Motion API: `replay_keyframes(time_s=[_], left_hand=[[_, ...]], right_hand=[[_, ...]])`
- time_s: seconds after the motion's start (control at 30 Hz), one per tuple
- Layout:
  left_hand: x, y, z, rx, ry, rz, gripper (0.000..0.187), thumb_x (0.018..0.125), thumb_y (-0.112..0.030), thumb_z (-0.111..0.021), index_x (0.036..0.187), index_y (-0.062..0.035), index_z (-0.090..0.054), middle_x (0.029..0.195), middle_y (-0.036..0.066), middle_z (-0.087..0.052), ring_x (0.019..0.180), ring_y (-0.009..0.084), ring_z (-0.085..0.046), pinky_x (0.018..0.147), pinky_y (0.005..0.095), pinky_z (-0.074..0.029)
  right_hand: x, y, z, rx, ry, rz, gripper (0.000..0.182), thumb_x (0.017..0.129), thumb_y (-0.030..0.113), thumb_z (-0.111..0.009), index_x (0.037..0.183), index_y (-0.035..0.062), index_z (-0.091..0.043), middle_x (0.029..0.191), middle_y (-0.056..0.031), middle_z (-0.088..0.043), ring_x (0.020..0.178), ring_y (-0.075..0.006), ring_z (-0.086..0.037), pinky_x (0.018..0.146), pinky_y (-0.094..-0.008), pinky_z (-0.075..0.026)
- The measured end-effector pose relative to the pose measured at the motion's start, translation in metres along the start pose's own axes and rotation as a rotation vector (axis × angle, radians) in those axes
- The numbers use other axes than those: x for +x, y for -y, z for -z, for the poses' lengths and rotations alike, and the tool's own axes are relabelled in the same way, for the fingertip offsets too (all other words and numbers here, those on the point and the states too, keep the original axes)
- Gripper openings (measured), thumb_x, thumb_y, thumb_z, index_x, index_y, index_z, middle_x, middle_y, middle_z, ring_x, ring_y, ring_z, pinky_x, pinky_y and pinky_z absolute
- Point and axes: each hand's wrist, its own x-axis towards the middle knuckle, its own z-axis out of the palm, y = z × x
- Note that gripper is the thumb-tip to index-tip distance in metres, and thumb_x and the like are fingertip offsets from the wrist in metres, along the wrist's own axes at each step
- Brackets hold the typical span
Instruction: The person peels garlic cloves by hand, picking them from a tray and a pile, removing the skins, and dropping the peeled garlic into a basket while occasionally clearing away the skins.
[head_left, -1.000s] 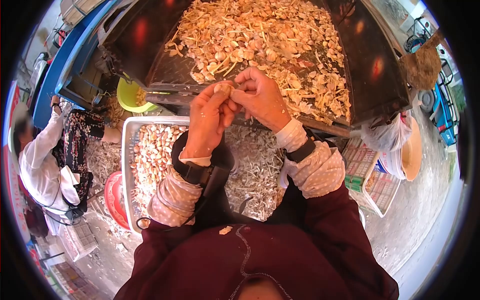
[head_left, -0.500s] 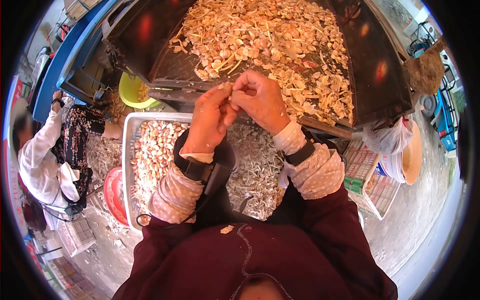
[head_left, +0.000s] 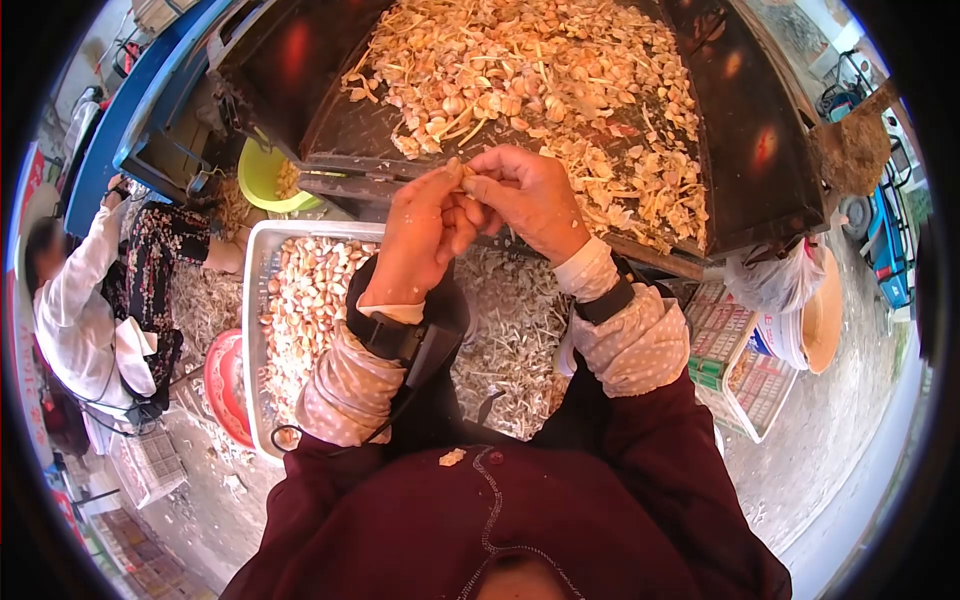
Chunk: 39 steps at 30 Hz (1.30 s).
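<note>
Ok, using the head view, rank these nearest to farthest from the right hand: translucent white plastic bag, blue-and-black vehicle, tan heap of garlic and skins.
From the right hand:
1. Garlic heap, just ahead.
2. Plastic bag, off to the right.
3. Vehicle, at the far right.

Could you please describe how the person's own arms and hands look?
The left hand and right hand are bare, flecked with pale bits. Each has a black strap behind it, the left one with a dark device alongside. Maroon sleeves meet pinkish polka-dotted cuffs; a thin dark cable loops near the left cuff.
</note>
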Motion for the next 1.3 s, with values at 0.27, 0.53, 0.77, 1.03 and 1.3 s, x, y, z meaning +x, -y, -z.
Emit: replay_keyframes(time_s=[0.27,0.53,0.77,1.03,1.3], left_hand=[[-0.001,0.007,-0.006,0.033,-0.156,-0.061,0.031,0.102,-0.027,-0.044,0.090,-0.0017,-0.057,0.066,0.005,-0.057,0.039,0.0064,-0.044,0.032,0.0167,-0.026],[0.000,-0.005,0.004,0.025,0.092,-0.008,0.034,0.102,-0.026,-0.042,0.085,-0.0008,-0.057,0.067,0.007,-0.058,0.039,0.0064,-0.042,0.033,0.0183,-0.025],[0.002,0.001,0.011,-0.036,0.102,0.060,0.035,0.102,-0.030,-0.045,0.091,0.0012,-0.055,0.068,0.009,-0.059,0.039,0.0073,-0.044,0.030,0.0153,-0.027],[-0.001,0.003,0.007,-0.062,-0.011,0.050,0.029,0.101,-0.028,-0.048,0.092,-0.0016,-0.054,0.065,0.008,-0.058,0.038,0.0085,-0.045,0.029,0.0166,-0.026],[-0.004,0.001,0.002,0.062,-0.082,-0.005,0.026,0.101,-0.027,-0.051,0.094,-0.0028,-0.058,0.064,0.003,-0.057,0.038,0.0057,-0.044,0.029,0.0164,-0.025]], right_hand=[[0.001,0.005,-0.006,-0.025,0.008,-0.020,0.013,0.086,0.009,-0.064,0.089,-0.0037,-0.061,0.066,-0.0070,-0.065,0.050,-0.0097,-0.059,0.042,-0.0222,-0.046],[0.004,-0.001,0.008,0.422,0.118,-0.168,0.028,0.093,0.013,-0.062,0.113,-0.0069,-0.060,0.074,-0.0086,-0.066,0.050,-0.0118,-0.061,0.038,-0.0201,-0.045],[0.003,0.001,0.008,0.280,0.173,-0.131,0.026,0.092,0.013,-0.063,0.109,-0.0064,-0.061,0.071,-0.0078,-0.065,0.050,-0.0109,-0.060,0.037,-0.0192,-0.043],[-0.001,0.005,0.001,0.082,0.127,-0.117,0.017,0.089,0.011,-0.065,0.096,-0.0038,-0.060,0.070,-0.0066,-0.065,0.049,-0.0101,-0.060,0.035,-0.0185,-0.037],[-0.001,-0.006,0.004,0.392,0.134,-0.147,0.023,0.092,0.012,-0.062,0.108,-0.0046,-0.059,0.074,-0.0077,-0.065,0.048,-0.0107,-0.060,0.035,-0.0184,-0.042]])
